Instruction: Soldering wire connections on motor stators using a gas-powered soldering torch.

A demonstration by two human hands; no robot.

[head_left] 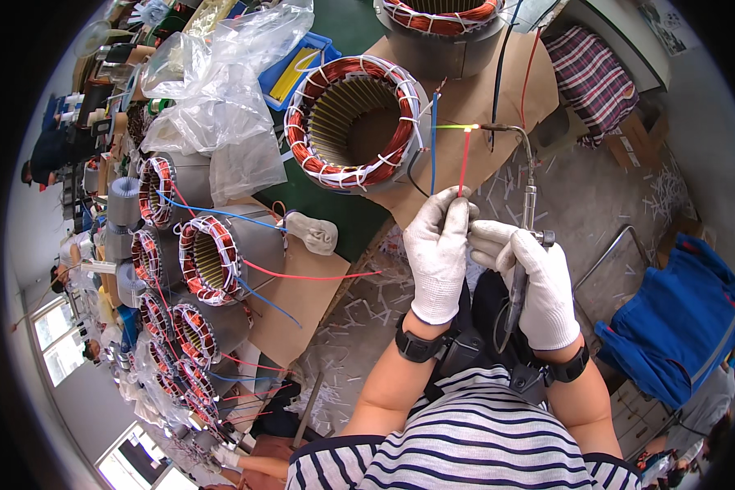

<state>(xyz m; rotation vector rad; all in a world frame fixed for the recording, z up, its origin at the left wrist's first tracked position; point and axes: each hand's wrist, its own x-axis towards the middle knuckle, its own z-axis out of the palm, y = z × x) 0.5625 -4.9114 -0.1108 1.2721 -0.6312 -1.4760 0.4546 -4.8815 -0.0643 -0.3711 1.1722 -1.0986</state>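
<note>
In a white glove, my left hand (437,253) pinches a red wire (465,167) that stands upright from the fingertips. The wire's top end glows in a yellow-green flame (453,126). My gloved right hand (543,286) is closed round a gas torch (530,200) with a thin bent neck and a side knob. Its tip points left, right beside the wire's end. Beyond the hands, on brown cardboard, stands a motor stator (353,122) with copper windings laced in white. A blue wire (434,155) and a black one come off its right side.
Another stator (445,33) stands at the far edge. Several more stators (211,257) line the left, with red and blue leads sticking out. A blue tray (302,69), clear plastic bags (220,82) and a rolled white glove (310,233) lie nearby. A blue garment (678,318) hangs at right.
</note>
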